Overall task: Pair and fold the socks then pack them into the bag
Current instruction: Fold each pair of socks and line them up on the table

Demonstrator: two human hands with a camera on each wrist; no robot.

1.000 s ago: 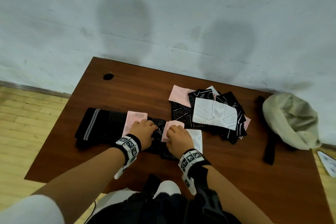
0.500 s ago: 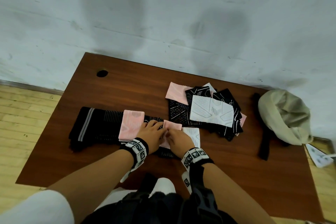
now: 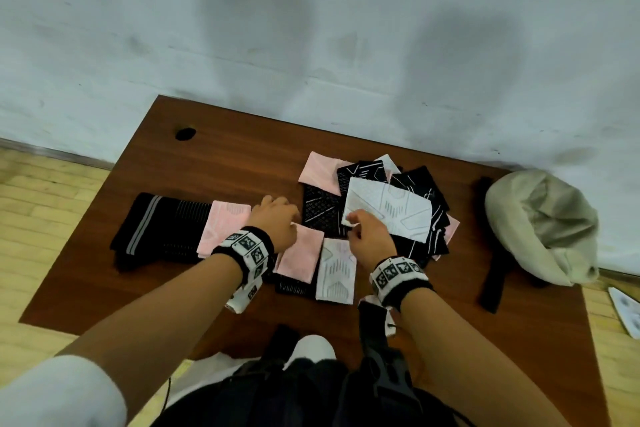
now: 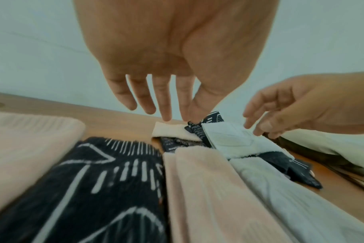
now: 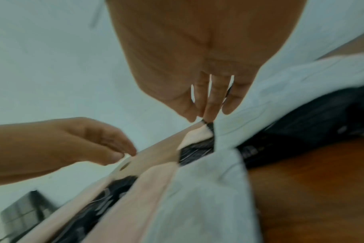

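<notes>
Here, a person stands at a brown wooden table set against a pale, stained wall, both bare forearms reaching over a spread of socks. Each wrist wears a black band with black-and-white square markers.

The left hand hovers just above the socks with its fingers straight and spread, gripping nothing — the left wrist view shows open space under the fingertips.

The right hand reaches toward the pile of loose socks at the middle of the table. Its fingers are loosely extended at the near corner of the white patterned sock lying on top of that pile; from the blurred views I cannot tell whether they pinch the corner or only touch it.

Nearer the person, a row of folded socks lies side by side: a black sock with grey stripes at the far left, a pink one overlapping it, then another pink sock and a white folded sock touching each other, with black patterned fabric showing beneath them.

At the right end of the table sits a beige cloth bag, slumped and crumpled, its black strap trailing toward the near edge — well apart from the socks. Pale wooden flooring shows on either side.
</notes>
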